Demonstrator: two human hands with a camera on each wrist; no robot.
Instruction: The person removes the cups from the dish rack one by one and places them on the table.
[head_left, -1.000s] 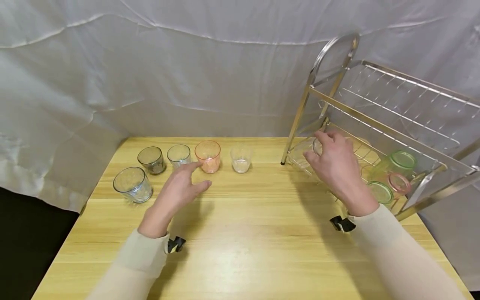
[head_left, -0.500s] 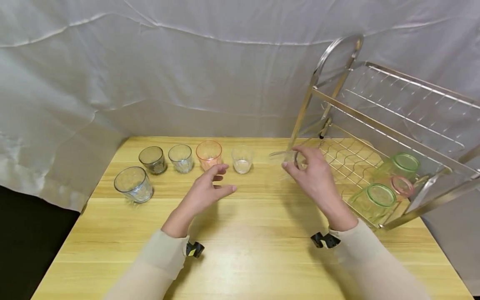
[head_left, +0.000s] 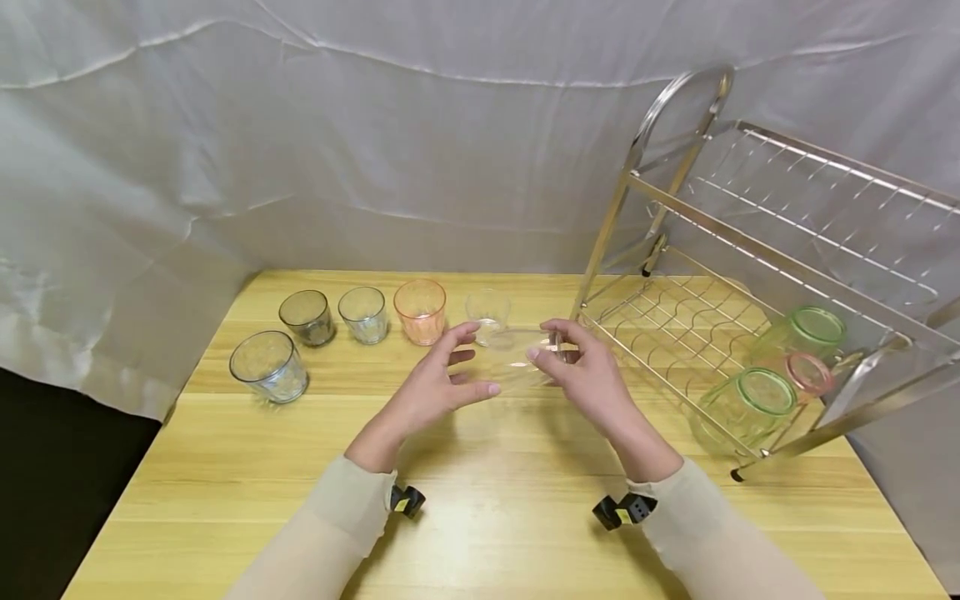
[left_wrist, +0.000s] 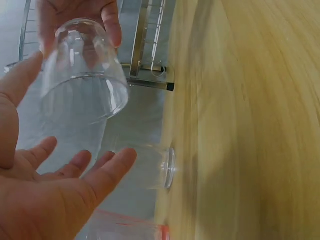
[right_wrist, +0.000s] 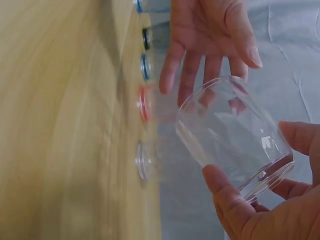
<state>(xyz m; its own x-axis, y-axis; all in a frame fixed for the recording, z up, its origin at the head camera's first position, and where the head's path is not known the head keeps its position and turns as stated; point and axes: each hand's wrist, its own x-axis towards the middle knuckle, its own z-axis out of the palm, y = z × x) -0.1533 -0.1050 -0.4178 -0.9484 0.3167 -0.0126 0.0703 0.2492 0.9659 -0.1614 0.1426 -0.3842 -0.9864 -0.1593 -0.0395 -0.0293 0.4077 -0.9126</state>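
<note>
Held glass: a clear tumbler (right_wrist: pixel 230 135) is off the table (head_left: pixel 480 508) near the centre of the head view, tilted, its mouth towards the left hand.
Right hand: the right hand (head_left: pixel 594 379) pinches the tumbler near its base, thumb on one side and fingers on the other.
Left hand: the left hand (head_left: pixel 431 383) has its fingers spread and its thumb apart, gripping nothing; whether a fingertip brushes the rim cannot be told.
Table glasses: five stand mouth-up at the left and centre of the frame: a large blue-rimmed glass (head_left: pixel 268 367), a dark glass (head_left: pixel 306 320), a small blue-rimmed glass (head_left: pixel 363 317), a red-rimmed glass (head_left: pixel 420 315) and a second clear glass (head_left: pixel 486 307), partly behind the left fingertips.
Rack glasses: on the lower tier of the wire rack (head_left: pixel 603 242), right of frame, are a front green glass (head_left: pixel 738 412), a rear green glass (head_left: pixel 795 335) and a pink glass (head_left: pixel 808 375), seemingly mouth-down.
Progress: the work looks partway along, with glasses in both places and one between.
Left over: the tumbler is not yet set down, and the right hand alone seems to bear it.
</note>
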